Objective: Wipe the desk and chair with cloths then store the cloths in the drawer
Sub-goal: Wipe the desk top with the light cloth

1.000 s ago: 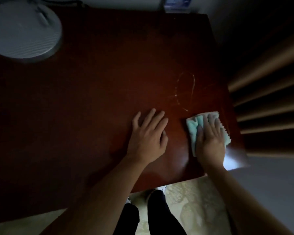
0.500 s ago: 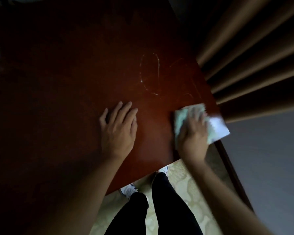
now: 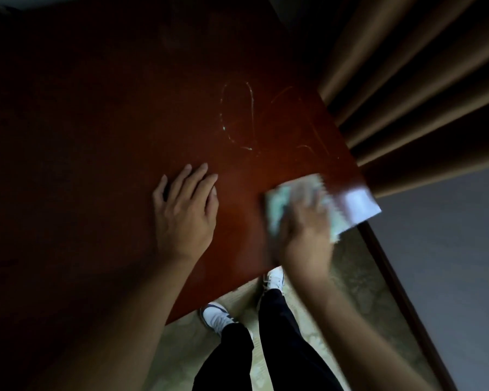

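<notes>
A dark reddish-brown wooden desk (image 3: 124, 136) fills the left and middle of the head view. My left hand (image 3: 185, 213) lies flat on it, palm down, fingers slightly spread, holding nothing. My right hand (image 3: 305, 227), blurred by motion, presses a pale green cloth (image 3: 277, 204) onto the desk's near right corner. The cloth's right end hangs past the desk edge. A thin whitish loop-shaped streak (image 3: 237, 117) marks the desk above the hands. No chair or drawer shows.
Brown curtain folds (image 3: 407, 80) hang just right of the desk. Below them is a grey wall (image 3: 449, 263) with a dark baseboard. My legs in black trousers (image 3: 266, 348) and white shoes stand on a pale patterned floor at the desk's near edge.
The view has swung right, so the round grey object at the far left left the frame. My right hand has slid the cloth toward the desk's near right corner. My left hand stays flat.
</notes>
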`<state>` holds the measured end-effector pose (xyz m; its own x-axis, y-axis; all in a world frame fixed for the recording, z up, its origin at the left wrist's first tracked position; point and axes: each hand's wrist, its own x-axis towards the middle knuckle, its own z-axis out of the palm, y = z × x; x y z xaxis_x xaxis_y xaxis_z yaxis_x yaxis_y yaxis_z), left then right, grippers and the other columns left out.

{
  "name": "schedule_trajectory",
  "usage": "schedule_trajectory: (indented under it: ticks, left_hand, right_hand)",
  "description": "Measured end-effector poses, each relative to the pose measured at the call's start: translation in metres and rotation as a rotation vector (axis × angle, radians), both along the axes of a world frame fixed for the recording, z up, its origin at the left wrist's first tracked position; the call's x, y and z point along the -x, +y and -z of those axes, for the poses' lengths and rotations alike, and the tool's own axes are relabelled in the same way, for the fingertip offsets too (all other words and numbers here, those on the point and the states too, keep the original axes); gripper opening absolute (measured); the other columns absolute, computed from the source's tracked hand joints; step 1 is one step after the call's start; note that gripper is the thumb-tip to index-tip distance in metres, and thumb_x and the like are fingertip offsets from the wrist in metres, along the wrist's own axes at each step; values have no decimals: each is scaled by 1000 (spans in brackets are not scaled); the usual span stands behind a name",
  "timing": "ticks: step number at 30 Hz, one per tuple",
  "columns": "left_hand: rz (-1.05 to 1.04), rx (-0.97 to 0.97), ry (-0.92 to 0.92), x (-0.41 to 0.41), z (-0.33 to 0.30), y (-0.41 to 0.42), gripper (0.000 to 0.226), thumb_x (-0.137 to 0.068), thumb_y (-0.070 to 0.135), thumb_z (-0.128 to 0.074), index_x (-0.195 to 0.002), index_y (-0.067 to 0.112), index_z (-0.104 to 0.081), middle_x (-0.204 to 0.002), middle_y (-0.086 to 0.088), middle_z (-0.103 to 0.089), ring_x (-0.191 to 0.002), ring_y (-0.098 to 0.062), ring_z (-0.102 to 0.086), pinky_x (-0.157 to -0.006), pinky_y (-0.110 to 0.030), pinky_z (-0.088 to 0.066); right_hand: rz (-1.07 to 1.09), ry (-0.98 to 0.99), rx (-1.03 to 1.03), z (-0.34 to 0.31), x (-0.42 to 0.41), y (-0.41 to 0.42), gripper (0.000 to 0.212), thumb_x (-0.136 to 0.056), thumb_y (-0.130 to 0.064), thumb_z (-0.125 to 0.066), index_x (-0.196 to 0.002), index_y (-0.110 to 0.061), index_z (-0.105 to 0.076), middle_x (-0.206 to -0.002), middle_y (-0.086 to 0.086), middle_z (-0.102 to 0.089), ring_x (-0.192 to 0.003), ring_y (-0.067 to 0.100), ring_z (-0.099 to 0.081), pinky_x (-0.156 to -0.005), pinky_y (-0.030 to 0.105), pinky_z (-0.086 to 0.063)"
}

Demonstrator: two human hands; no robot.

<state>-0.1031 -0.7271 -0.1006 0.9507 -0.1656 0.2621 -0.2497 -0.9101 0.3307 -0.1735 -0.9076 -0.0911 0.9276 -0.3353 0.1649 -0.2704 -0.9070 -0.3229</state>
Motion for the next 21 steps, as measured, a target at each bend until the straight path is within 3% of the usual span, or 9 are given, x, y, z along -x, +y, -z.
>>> schedule_trajectory:
  ticks: [2, 4, 7, 9, 11, 13, 16, 18, 21]
  left_hand:
    - [-1, 6, -13, 0, 1, 0, 28, -98, 23, -53, -123, 19, -65, -135, 1, -61, -133, -21, -49, -110, -50, -29]
    - [2, 11, 5, 1, 1, 0, 28, -98, 24, -52, -123, 20, -65, -136, 1, -61, -134, -21, -49, -111, -49, -30]
    - [-10, 20, 27, 2, 0, -1, 29, -100, 26, -50, -125, 21, -64, -138, 3, -59, -136, -18, -46, -114, -48, -27]
    - [-6, 24, 25, 2, 0, -1, 29, -100, 26, -50, -125, 21, -64, -138, 2, -59, -136, -19, -45, -114, -48, -27]
    - [-2, 14, 21, 3, 1, -1, 30, -100, 26, -49, -125, 22, -65, -138, 1, -59, -136, -20, -46, -114, -49, -28]
    - [-8, 8, 12, 3, 1, -1, 31, -99, 26, -49, -125, 22, -65, -138, 1, -59, -136, -21, -47, -113, -50, -29]
    - [6, 3, 7, 2, 1, 0, 33, -97, 27, -48, -125, 21, -66, -137, 0, -60, -134, -22, -48, -112, -50, -29]
    - [13, -1, 8, 2, 0, 0, 34, -97, 27, -47, -124, 20, -66, -137, -1, -60, -134, -22, -48, -112, -50, -29]
    - [-8, 30, 2, 3, -1, -1, 33, -97, 26, -48, -124, 20, -66, -136, 0, -60, -134, -21, -48, -114, -48, -29]
  right_hand:
    - [-300, 4, 9, -1, 22, 51, 46, -104, -29, -32, -137, -9, -56, -145, 14, -51, -139, 35, -41, -114, 49, -34]
    - [-462, 26, 0, 0, 20, 50, 44, -103, -29, -37, -140, -12, -54, -147, 10, -50, -139, 31, -43, -115, 46, -34]
    - [-253, 20, 44, 6, -19, -29, 50, -95, -25, -40, -140, -4, -49, -142, 22, -51, -128, 39, -52, -110, 45, -36]
    - [-27, 27, 63, 2, -39, -80, 48, -97, -22, -37, -139, -2, -50, -140, 24, -53, -130, 42, -49, -111, 48, -35]
    - [68, 51, 73, 2, -36, -85, 48, -100, -25, -33, -140, -3, -50, -143, 21, -51, -137, 41, -41, -113, 51, -32]
    - [37, 39, 69, 2, -17, -47, 50, -100, -29, -33, -140, -4, -50, -146, 20, -48, -139, 41, -39, -114, 52, -31]
    - [-369, 59, 66, 3, 12, 21, 49, -100, -29, -39, -143, -8, -48, -150, 16, -44, -141, 39, -36, -117, 52, -28]
    - [-502, 61, 71, 4, 3, 28, 48, -101, -31, -39, -145, -12, -48, -151, 12, -43, -143, 34, -36, -118, 50, -28]
    - [-245, 61, 124, 8, -25, -24, 49, -96, -28, -43, -141, -9, -50, -149, 16, -46, -137, 34, -44, -114, 48, -36]
